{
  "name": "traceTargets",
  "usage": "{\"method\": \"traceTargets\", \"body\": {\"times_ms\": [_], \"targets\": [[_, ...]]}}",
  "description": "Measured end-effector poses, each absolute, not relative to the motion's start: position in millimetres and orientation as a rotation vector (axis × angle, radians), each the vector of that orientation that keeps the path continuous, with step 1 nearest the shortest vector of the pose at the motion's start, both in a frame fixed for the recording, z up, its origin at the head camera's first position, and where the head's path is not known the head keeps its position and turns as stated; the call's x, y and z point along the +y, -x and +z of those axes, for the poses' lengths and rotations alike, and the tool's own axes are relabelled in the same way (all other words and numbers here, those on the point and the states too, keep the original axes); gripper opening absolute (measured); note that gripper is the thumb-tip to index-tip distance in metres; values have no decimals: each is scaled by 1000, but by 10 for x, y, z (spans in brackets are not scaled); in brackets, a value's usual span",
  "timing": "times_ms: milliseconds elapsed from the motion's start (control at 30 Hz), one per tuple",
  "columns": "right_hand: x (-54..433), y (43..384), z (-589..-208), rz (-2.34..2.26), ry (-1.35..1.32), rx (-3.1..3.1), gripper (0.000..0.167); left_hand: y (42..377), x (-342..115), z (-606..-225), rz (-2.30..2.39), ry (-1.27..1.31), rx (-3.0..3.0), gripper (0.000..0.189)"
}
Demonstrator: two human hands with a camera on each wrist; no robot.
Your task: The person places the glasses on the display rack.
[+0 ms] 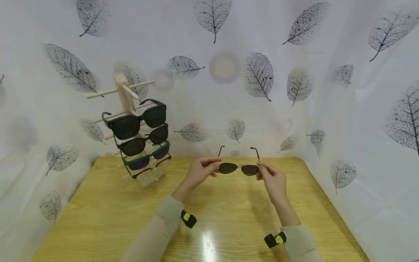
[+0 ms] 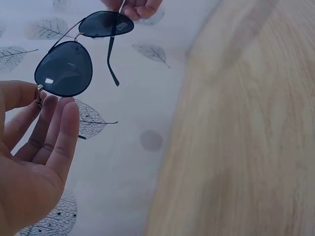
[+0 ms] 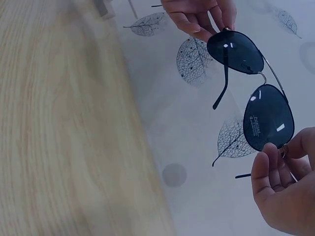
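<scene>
A pair of dark aviator sunglasses (image 1: 228, 168) with a thin metal frame is held up over the table, both temples unfolded and pointing away. My left hand (image 1: 203, 170) pinches the frame at its left hinge, thumb and fingertips at the lens edge. At the opposite hinge my right hand (image 1: 272, 179) pinches the frame the same way. The left wrist view shows the left lens (image 2: 66, 70) close beside the fingers. Small pale printing marks the right lens (image 3: 269, 118) in the right wrist view.
On the left of the wooden table (image 1: 222, 211) stands a wooden eyewear rack (image 1: 124, 95). It bears black sunglasses (image 1: 126, 126), a second dark pair (image 1: 133, 147), a green-framed pair (image 1: 139, 162) and clear glasses (image 1: 144, 175). A leaf-patterned white curtain (image 1: 203, 98) surrounds the table.
</scene>
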State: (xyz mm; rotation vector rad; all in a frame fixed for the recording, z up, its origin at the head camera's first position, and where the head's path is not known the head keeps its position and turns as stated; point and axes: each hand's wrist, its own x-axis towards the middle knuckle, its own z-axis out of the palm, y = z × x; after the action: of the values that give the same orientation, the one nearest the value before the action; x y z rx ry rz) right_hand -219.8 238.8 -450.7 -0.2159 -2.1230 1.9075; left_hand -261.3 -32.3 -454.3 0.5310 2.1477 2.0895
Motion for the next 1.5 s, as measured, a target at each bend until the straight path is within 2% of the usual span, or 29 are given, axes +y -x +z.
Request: {"method": "traceTargets", "body": {"times_ms": [1500], "targets": [[1886,2409,-3474,1740,-285,-2139,24,2243,-857,-3474,2309,-670,2547,23]]}}
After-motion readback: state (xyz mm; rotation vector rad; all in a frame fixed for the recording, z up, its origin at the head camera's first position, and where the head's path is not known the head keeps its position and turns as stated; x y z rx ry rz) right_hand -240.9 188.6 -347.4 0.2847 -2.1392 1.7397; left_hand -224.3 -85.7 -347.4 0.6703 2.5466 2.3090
